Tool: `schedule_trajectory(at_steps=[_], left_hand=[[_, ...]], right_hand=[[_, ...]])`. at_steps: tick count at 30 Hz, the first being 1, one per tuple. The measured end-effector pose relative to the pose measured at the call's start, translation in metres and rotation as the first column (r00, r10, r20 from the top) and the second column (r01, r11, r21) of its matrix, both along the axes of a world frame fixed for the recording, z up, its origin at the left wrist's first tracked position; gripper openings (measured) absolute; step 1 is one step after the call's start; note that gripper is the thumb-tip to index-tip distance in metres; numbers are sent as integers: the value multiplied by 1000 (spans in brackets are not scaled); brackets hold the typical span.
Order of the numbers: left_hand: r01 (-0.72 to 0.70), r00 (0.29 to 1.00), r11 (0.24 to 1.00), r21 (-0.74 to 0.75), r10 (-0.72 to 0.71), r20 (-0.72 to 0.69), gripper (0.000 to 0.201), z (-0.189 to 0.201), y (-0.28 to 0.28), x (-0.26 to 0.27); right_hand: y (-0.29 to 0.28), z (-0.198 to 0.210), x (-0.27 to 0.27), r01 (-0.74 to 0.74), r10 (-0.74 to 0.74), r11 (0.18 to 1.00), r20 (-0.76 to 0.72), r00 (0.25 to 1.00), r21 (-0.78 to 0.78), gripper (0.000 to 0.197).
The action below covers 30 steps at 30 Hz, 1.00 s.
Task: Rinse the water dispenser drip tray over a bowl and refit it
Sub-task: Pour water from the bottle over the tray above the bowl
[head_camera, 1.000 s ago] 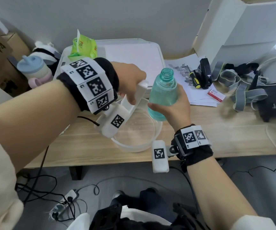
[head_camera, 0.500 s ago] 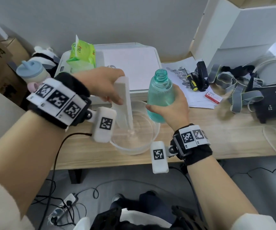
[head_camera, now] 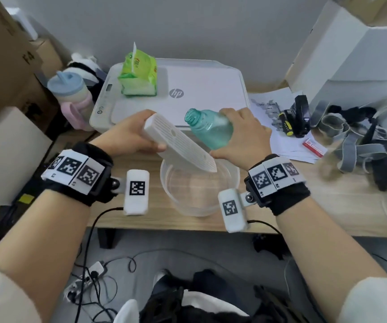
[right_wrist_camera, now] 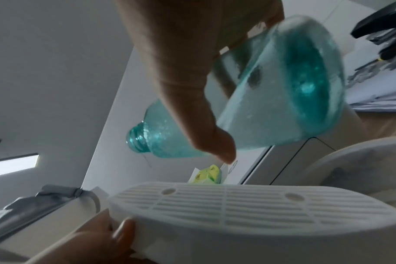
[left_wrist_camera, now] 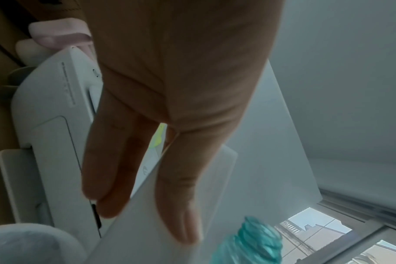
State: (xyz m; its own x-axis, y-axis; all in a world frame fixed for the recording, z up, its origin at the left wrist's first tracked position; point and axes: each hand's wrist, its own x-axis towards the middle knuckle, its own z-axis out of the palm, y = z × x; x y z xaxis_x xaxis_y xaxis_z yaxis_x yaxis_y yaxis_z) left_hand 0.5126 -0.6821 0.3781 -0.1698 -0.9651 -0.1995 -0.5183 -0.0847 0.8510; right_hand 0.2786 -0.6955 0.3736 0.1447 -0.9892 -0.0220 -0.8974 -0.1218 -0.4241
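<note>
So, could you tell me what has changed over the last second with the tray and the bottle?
The right hand has tipped the teal bottle from upright onto its side, mouth toward the drip tray. The left hand has turned the tray from nearly upright to slanting, grille up, over the bowl. No water shows leaving the bottle. Both grips and the bowl's place are unchanged.

This looks like a cluttered office or workroom corner. A wooden desk (head_camera: 155, 220) carries a white HP printer (head_camera: 202, 89), loose printed papers (head_camera: 278, 138) and a tangle of grey straps (head_camera: 351, 138). Cardboard boxes (head_camera: 3, 57) are stacked at the left (one bears printed markings), a large white box (head_camera: 360, 59) stands at the right, and a power strip (head_camera: 87, 276) with cables lies on the floor below.
</note>
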Motion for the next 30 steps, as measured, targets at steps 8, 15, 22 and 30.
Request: schedule_trajectory(at_steps=[8, 15, 22, 30], left_hand=[[10, 999, 1000, -4, -10, -39, 50, -14, -5, -4], [24, 998, 1000, -10, -24, -62, 49, -18, -7, -2], [21, 996, 1000, -14, -22, -85, 46, -19, -10, 1], [33, 991, 999, 29, -29, -131, 48, -22, -13, 0]], right_hand=[[-6, 11, 17, -74, 56, 995, -231, 971, -69, 78], [-8, 22, 27, -130, 87, 987, -374, 923, -93, 78], [-9, 23, 28, -151, 84, 981, -436, 896, -121, 74], [-11, 26, 27, -160, 69, 973, -452, 889, -167, 70]])
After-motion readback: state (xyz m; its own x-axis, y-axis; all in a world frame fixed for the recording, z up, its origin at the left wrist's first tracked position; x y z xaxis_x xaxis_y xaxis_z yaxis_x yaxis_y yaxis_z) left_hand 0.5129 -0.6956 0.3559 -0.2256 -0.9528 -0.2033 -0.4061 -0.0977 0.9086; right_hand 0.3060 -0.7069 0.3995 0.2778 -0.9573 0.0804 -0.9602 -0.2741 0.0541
